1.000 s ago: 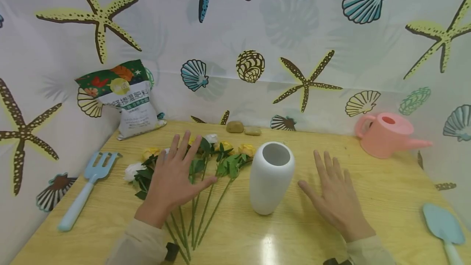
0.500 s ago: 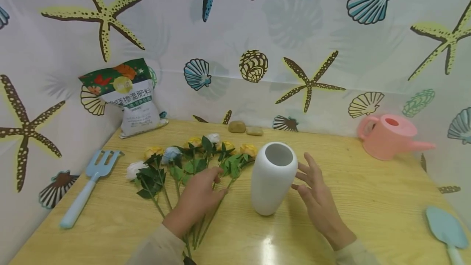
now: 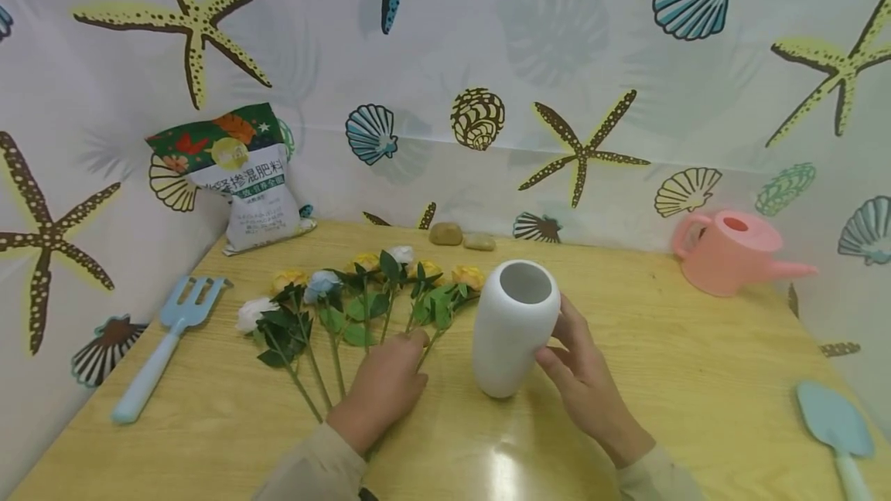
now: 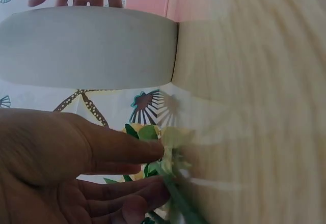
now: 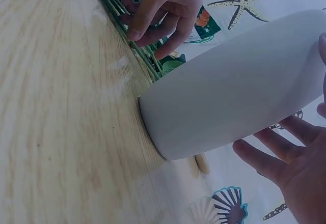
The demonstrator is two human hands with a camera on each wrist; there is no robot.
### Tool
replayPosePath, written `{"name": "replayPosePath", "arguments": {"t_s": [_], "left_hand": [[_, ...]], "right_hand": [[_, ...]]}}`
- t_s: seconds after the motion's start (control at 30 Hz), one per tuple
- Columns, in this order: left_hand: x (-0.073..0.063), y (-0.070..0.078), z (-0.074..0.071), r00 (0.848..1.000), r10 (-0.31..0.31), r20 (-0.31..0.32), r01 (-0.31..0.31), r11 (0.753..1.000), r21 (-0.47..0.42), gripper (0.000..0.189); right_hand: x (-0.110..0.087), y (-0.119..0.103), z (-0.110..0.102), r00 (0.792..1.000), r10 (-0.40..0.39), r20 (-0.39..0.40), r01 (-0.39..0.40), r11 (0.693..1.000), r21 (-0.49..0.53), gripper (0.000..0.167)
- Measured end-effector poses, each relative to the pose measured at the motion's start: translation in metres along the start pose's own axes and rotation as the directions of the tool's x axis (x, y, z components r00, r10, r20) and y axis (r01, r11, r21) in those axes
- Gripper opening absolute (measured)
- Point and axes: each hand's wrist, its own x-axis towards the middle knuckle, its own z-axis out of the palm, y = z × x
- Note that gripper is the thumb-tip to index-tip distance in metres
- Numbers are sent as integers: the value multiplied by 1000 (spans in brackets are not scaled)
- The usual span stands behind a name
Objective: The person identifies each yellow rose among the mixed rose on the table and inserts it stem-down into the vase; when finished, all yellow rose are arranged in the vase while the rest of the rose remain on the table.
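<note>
The white vase [image 3: 511, 339] stands on the table, its mouth facing up. My right hand [image 3: 588, 377] grips its right side, thumb on the near face and fingers reaching behind. In the right wrist view, fingertips [image 5: 242, 147] meet the edge of the vase. Left of the vase, several artificial flowers lie with stems toward me. My left hand [image 3: 390, 385] is low over the rightmost stems, fingers bent. In the left wrist view, a green stem [image 4: 183, 203] passes between thumb and fingers, which stand apart. Yellow flower heads [image 3: 469, 277] lie beyond, with a blue flower [image 3: 322, 286] and a white flower [image 3: 255, 314] further left.
A blue hand fork [image 3: 167, 346] lies at the left. A fertilizer bag [image 3: 257, 199] leans on the patterned cloth at the back left. Two stones [image 3: 445, 234] sit at the back. A pink watering can [image 3: 727, 253] is at the back right, and a blue trowel [image 3: 835, 424] at the right edge.
Both hands have come inward. My left hand has gone from above the flower heads down to the stems at the right. My right hand has moved left onto the vase, which stands unmoved.
</note>
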Motion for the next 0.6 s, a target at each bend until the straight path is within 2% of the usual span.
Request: {"name": "replayPosePath", "arguments": {"t_s": [0.17, 0.33, 0.47, 0.6], "left_hand": [[-2, 3, 6, 999, 17, -41, -16, 1000, 25, 22], [-3, 6, 10, 999, 11, -46, -11, 1000, 5, 32], [-1, 7, 7, 1000, -23, 1, 23, 995, -101, 49], [1, 5, -3, 995, -56, 80, 76, 959, -273, 58]], "right_hand": [[0, 0, 0, 1000, 16, -6, -16, 999, -49, 74], [1, 0, -2, 1000, 27, 6, -26, 998, -58, 74], [1, 0, -3, 1000, 23, 16, -22, 998, -52, 74], [2, 0, -4, 999, 17, 27, -16, 999, -45, 74]]}}
